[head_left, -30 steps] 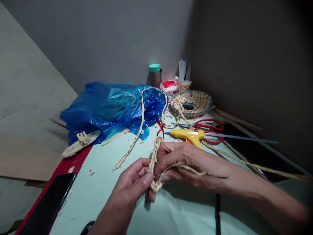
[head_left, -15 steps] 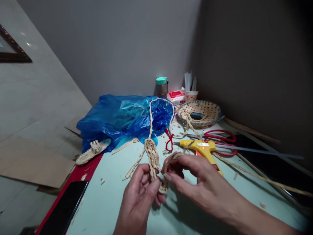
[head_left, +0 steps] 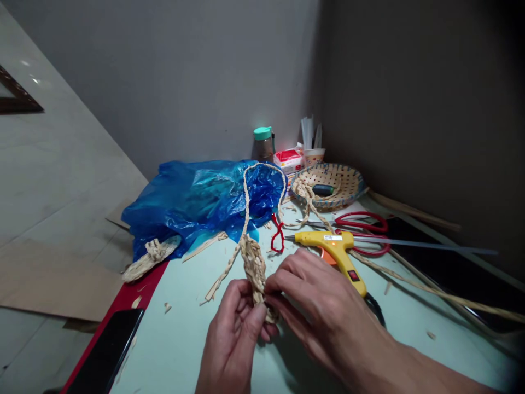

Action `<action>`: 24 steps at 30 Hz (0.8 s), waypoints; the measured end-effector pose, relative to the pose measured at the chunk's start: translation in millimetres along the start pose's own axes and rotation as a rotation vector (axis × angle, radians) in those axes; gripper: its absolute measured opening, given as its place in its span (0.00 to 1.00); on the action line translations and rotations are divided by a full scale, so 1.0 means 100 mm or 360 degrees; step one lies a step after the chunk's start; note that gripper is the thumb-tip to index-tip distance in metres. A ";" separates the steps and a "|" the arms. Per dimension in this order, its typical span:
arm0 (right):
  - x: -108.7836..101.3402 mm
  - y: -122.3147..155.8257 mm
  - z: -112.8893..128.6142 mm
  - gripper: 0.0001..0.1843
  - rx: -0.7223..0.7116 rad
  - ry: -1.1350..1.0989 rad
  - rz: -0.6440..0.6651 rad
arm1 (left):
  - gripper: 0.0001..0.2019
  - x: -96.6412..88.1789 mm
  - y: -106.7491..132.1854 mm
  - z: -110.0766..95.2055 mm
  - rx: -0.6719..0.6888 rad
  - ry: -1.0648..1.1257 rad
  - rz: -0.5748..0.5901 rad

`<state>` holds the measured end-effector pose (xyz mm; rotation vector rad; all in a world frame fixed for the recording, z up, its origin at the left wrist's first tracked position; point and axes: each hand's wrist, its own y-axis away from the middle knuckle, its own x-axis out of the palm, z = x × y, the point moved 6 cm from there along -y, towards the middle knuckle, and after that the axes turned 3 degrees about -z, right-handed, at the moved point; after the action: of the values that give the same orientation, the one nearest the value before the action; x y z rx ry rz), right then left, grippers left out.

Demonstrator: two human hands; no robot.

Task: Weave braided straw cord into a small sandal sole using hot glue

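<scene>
A small piece of coiled braided straw (head_left: 255, 262) stands between my two hands over the pale green tabletop. My left hand (head_left: 238, 334) grips its lower end between thumb and fingers. From the right, my right hand (head_left: 315, 306) is closed against the piece's side, fingers pinched on the braid; the fingertips are partly hidden. A long braided straw cord (head_left: 246, 205) runs from the top of the piece and loops over a blue plastic bag. A short loose braid end (head_left: 221, 282) sticks out at the left.
Right of my hands lie a yellow glue gun (head_left: 328, 241), red-handled scissors (head_left: 361, 221) and a red cord loop (head_left: 278, 235). Behind are a woven basket (head_left: 348, 183) and the blue bag (head_left: 184, 191). At left are a finished-looking straw sole (head_left: 150, 262) and a black phone (head_left: 109, 350).
My right hand has closed in on the straw piece, pressing the braid strand that stood away from it against its side. The view has shifted slightly.
</scene>
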<state>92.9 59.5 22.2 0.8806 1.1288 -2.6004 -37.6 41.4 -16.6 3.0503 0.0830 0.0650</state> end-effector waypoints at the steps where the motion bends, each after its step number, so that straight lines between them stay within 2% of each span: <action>1: -0.02 -0.01 0.00 0.10 0.0026 -0.0013 -0.0011 | 0.11 0.01 0.00 0.00 0.0004 0.0010 0.0003; 4: -0.04 -0.03 -0.02 0.09 0.0125 -0.0140 -0.0008 | 0.10 0.01 -0.01 0.02 0.0015 0.0027 0.0004; 8: -0.06 -0.03 -0.04 0.10 0.0220 -0.0312 -0.0054 | 0.12 -0.03 -0.01 0.03 0.0072 0.0078 -0.0094; 13: -0.07 -0.02 -0.03 0.12 0.0174 -0.0347 -0.0187 | 0.12 -0.04 0.00 0.02 0.0064 0.0193 -0.0183; 17: -0.06 -0.01 -0.02 0.10 0.0080 -0.0360 -0.0177 | 0.13 -0.06 -0.01 0.05 0.0021 0.0265 -0.0216; 19: -0.06 -0.01 -0.03 0.09 0.0055 -0.0358 -0.0155 | 0.14 -0.09 -0.04 0.08 -0.0054 0.0301 -0.0193; 24: -0.09 -0.03 -0.09 0.09 0.0110 -0.0348 -0.0089 | 0.12 -0.09 -0.09 0.14 -0.0333 0.0417 0.0032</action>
<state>103.1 66.8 24.4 0.5664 1.0241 -2.7146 -46.6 48.8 -31.8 2.8161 0.0585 0.4453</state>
